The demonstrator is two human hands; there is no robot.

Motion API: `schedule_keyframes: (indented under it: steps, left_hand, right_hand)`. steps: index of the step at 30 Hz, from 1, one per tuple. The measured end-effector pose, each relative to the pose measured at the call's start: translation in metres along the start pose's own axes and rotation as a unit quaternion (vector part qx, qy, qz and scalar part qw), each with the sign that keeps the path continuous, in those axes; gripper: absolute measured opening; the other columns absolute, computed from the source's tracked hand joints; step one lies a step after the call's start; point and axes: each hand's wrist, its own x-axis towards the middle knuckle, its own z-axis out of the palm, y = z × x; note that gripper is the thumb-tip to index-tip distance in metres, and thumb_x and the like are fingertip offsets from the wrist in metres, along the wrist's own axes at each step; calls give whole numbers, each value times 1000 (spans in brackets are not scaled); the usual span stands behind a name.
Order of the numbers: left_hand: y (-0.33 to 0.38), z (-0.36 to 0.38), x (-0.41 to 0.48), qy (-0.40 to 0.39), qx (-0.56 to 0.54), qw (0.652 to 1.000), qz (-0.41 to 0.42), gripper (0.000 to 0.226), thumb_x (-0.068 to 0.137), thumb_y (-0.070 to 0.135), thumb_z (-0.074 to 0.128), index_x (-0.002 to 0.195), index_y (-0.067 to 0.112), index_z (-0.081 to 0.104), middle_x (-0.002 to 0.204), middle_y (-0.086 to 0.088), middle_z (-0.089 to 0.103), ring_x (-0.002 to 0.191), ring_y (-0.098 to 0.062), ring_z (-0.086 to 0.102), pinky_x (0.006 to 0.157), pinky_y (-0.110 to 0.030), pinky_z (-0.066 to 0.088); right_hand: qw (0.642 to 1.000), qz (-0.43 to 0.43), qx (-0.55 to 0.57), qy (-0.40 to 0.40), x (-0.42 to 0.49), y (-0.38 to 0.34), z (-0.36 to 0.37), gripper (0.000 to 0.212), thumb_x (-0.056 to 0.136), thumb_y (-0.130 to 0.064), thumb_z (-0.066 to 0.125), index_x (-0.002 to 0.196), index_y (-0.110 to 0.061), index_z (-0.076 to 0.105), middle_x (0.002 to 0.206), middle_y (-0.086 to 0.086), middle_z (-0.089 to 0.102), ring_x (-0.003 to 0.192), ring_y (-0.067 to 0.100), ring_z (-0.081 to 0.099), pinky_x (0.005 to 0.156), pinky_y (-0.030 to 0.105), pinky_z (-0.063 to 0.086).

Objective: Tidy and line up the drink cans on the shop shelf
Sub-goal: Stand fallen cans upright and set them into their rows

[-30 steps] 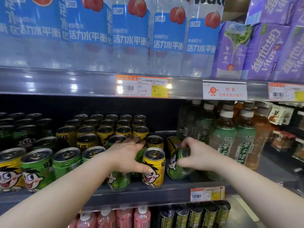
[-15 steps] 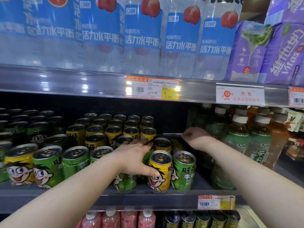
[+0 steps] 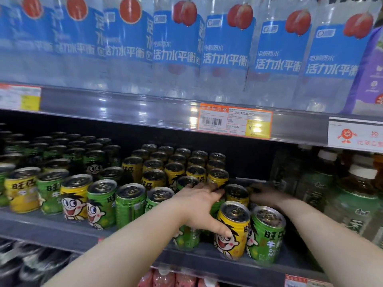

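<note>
Head view of a shop shelf [image 3: 62,230] stocked with drink cans. The left hand [image 3: 199,206] lies palm-down over a front-row green can [image 3: 186,237], which stands directly under the palm. Its fingers [image 3: 213,188] are spread and fairly straight, not curled round anything. They reach across the can tops toward the second row. The thumb presses against the face of the front yellow can [image 3: 232,230], which stands upright at the thumb side of the hand.

Just beyond the thumb tip, touching the yellow can on its far side, stands a second green can [image 3: 266,235], also upright at the shelf edge. Another yellow can [image 3: 237,194] stands just past the left fingertips, between the two hands.

The right hand [image 3: 267,195] reaches in behind the front pair of cans. It is blurred and in shadow, so whether its fingers are curled or hold anything cannot be told.

On the little-finger side of the left hand, a front row of green and yellow cans [image 3: 101,204] runs along the shelf. Some of them lean slightly.

Beyond the right hand stand tea bottles [image 3: 352,204]. Above the fingers are blue-labelled water bottles [image 3: 226,59] and an orange price tag [image 3: 235,123].
</note>
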Motion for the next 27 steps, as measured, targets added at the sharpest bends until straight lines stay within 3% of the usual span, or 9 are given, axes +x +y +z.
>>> schedule_keyframes:
  steps: [3, 6, 8, 11, 14, 18, 25, 27]
  left_hand:
    - [-1, 0, 1, 2, -3, 1000, 5, 99, 70, 73, 53, 147, 31, 6, 158, 4, 1, 144, -23, 3, 115, -43, 8]
    - [-1, 1, 1, 1, 2, 1000, 9, 100, 70, 73, 52, 147, 31, 6, 158, 4, 0, 144, -24, 4, 115, -44, 10]
    - [-1, 1, 1, 1, 5, 1000, 11, 100, 70, 73, 52, 147, 30, 5, 158, 4, 0, 144, -23, 4, 115, -44, 10]
    - [-1, 1, 2, -1, 7, 1000, 10, 101, 69, 74, 52, 147, 30, 5, 158, 4, 0, 144, -23, 4, 116, -44, 10]
    - [-1, 1, 1, -1, 6, 1000, 9, 101, 69, 75, 52, 147, 30, 5, 158, 5, -1, 144, -22, 3, 116, -44, 9]
    - [0, 1, 0, -2, 6, 1000, 10, 100, 70, 74, 51, 147, 30, 5, 158, 4, -1, 144, -22, 3, 116, -43, 9]
    - [-1, -1, 0, -6, 9, 1000, 6, 99, 71, 72, 52, 147, 29, 6, 158, 3, 1, 144, -24, 4, 115, -44, 8]
    - [-1, -1, 0, -4, 6, 1000, 5, 99, 71, 73, 52, 147, 28, 8, 158, 1, 3, 144, -25, 4, 114, -45, 7]
  right_hand:
    - [992, 22, 87, 84, -4, 3, -5, 62, 78, -26, 70, 132, -14, 41, 122, 11, 57, 101, 23, 55, 78, 25, 39]
    - [990, 17, 77, 115, -13, 4, -8, 61, 73, -23, 75, 123, -9, 45, 111, 11, 54, 93, 21, 50, 75, 25, 38]
    - [992, 11, 72, 106, -19, 3, -8, 65, 70, -20, 77, 124, -9, 43, 110, 10, 52, 93, 18, 46, 77, 23, 36]
    - [992, -6, 94, 87, -24, 5, -11, 80, 70, -17, 79, 136, -13, 36, 130, 11, 52, 109, 22, 51, 85, 20, 35]
    - [994, -23, 70, 75, -27, 4, -13, 66, 75, -27, 75, 133, -18, 45, 133, 8, 54, 112, 21, 53, 85, 20, 36]
    - [996, -38, 42, 72, -25, 0, -11, 66, 85, -36, 64, 142, -20, 35, 143, 6, 45, 127, 23, 45, 94, 21, 35]
    - [997, -46, -23, 62, -8, -2, -13, 70, 86, -36, 62, 144, -14, 29, 145, 9, 42, 129, 25, 43, 99, 26, 36]
    - [995, -43, -43, 82, 1, -1, -7, 62, 88, -37, 59, 140, -15, 36, 141, 10, 47, 125, 26, 48, 96, 28, 39]
